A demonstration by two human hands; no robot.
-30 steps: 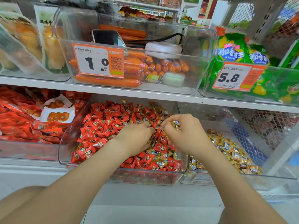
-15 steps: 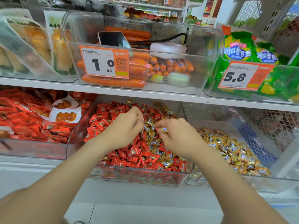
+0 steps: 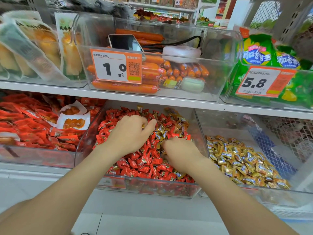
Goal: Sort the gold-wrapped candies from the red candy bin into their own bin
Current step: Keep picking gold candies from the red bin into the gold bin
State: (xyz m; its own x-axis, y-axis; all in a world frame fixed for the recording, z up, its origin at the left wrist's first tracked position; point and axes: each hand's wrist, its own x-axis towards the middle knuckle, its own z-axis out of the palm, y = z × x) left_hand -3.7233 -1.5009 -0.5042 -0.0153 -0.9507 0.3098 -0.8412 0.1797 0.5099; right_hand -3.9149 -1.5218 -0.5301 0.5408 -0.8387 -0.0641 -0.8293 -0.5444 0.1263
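Two bare forearms reach up from the bottom edge into a clear red bin (image 3: 152, 183) on the lower shelf. The right hand (image 3: 181, 153) sits nearer the front rim, knuckles up, with its fingers curled down into the sweets. Its fingertips are buried, so I cannot tell if it holds anything. The left hand (image 3: 130, 133) lies further back with curled fingers and the thumb stretched right. Whether it grips a sweet cannot be told either.

The bin is heaped with red candies (image 3: 144, 164) in shiny twisted wrappers. The gold candies (image 3: 162, 131), gold foil with a blue patch, cluster at the back right, between and beyond the hands. Just beside it on the right, the clear gold bin (image 3: 254, 195) holds a low gold pile (image 3: 237, 160).

To the left lie red packets (image 3: 33, 126). Above runs a white shelf (image 3: 118, 96) bearing a bin of orange sausages (image 3: 123, 87) with a phone (image 3: 123, 42) and a tag (image 3: 116, 67) reading 1.0, and green bags (image 3: 257, 55) tagged 5.8. More shop shelving shows beyond.

Half a second ago the right hand pinched a gold candy above the pile, close to the left hand; it has since dropped toward the front
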